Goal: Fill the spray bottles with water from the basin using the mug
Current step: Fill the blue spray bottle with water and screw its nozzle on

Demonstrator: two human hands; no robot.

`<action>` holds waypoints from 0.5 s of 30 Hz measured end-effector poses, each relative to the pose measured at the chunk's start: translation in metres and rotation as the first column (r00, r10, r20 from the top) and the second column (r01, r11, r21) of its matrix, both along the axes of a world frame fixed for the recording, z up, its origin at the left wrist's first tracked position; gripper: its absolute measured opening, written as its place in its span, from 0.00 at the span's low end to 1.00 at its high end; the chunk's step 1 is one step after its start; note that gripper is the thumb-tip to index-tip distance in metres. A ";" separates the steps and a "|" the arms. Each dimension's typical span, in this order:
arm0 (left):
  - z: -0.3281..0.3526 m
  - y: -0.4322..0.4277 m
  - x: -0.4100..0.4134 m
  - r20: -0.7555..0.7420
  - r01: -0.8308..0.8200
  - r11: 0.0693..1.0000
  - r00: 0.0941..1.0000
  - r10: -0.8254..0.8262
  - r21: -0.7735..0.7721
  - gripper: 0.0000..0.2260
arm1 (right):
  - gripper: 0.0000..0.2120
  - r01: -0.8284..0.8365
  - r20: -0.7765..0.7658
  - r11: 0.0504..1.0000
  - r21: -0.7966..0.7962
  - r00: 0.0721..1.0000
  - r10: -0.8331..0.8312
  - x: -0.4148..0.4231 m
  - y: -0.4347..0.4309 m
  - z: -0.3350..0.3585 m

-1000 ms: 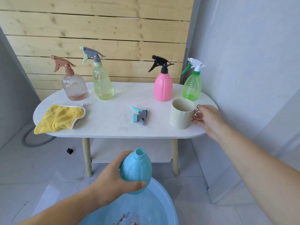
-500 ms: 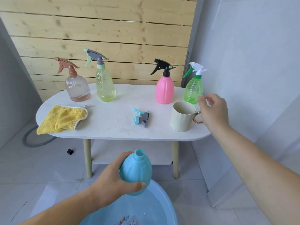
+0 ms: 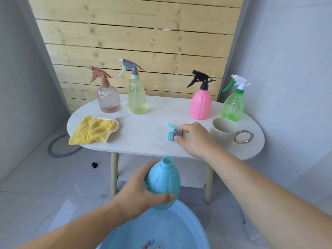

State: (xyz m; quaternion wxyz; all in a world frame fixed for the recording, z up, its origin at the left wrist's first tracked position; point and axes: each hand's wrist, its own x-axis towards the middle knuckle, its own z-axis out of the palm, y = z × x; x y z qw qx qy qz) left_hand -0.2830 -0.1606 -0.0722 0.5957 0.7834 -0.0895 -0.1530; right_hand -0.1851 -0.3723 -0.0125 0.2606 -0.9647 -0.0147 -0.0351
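My left hand (image 3: 142, 193) grips an uncapped light-blue spray bottle (image 3: 164, 184), held upright above the blue basin (image 3: 194, 223) of water. On the white table (image 3: 143, 135), my right hand (image 3: 193, 139) pinches the blue and grey spray head (image 3: 172, 133) that lies there. The cream mug (image 3: 223, 133) with a gold ring handle stands just right of that hand, untouched. Along the back of the table stand the capped bottles: brown-topped clear (image 3: 108, 98), yellow-green (image 3: 137, 95), pink (image 3: 200, 104) and green (image 3: 233, 106).
A yellow cloth (image 3: 93, 130) lies on the table's left end. Behind the table is a wooden slat wall, with a grey wall on the right. A grey hose loop (image 3: 59, 150) and a small black object (image 3: 94, 165) lie on the tiled floor.
My right hand let go of the mug's handle, moved left across the table and took hold of the loose spray head. The left hand kept the blue bottle still.
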 end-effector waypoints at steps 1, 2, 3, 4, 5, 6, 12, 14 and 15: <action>0.001 0.003 0.001 0.000 -0.007 1.000 1.000 0.007 -0.007 0.34 | 0.11 0.008 -0.019 1.000 -0.020 1.000 -0.008 0.007 0.003 -0.006; 0.003 0.005 0.001 0.003 -0.012 1.000 1.000 0.012 -0.013 0.34 | 0.12 0.018 -0.033 0.999 -0.042 0.999 -0.019 0.015 0.006 -0.012; 0.004 0.009 0.002 0.004 -0.019 1.000 1.000 0.019 -0.012 0.34 | 0.14 0.028 -0.051 0.998 -0.056 0.998 -0.031 0.022 0.009 -0.017; 0.004 0.012 0.003 0.007 -0.024 1.000 1.000 0.024 -0.009 0.34 | 0.15 0.040 -0.080 0.997 -0.061 0.996 -0.045 0.027 0.012 -0.020; 0.005 0.015 0.005 0.009 -0.032 0.999 0.999 0.032 -0.004 0.34 | 0.17 0.049 -0.116 0.997 -0.061 0.992 -0.056 0.030 0.014 -0.023; 0.006 0.018 0.007 0.010 -0.040 0.999 0.999 0.040 0.000 0.34 | 0.21 0.058 -0.149 0.996 -0.061 0.987 -0.067 0.032 0.016 -0.024; 0.015 0.033 0.020 0.040 -0.087 0.996 0.995 0.086 0.024 0.35 | 0.23 0.143 -0.121 0.987 -0.071 0.981 -0.151 0.044 0.023 -0.033; 0.021 0.036 0.025 0.054 -0.098 0.995 0.994 0.096 0.025 0.36 | 0.21 0.156 -0.107 0.983 -0.096 0.980 -0.166 0.045 0.021 -0.036; 0.024 0.037 0.027 0.065 -0.105 0.994 0.993 0.103 0.033 0.37 | 0.19 0.158 -0.091 0.983 -0.094 0.982 -0.166 0.046 0.020 -0.037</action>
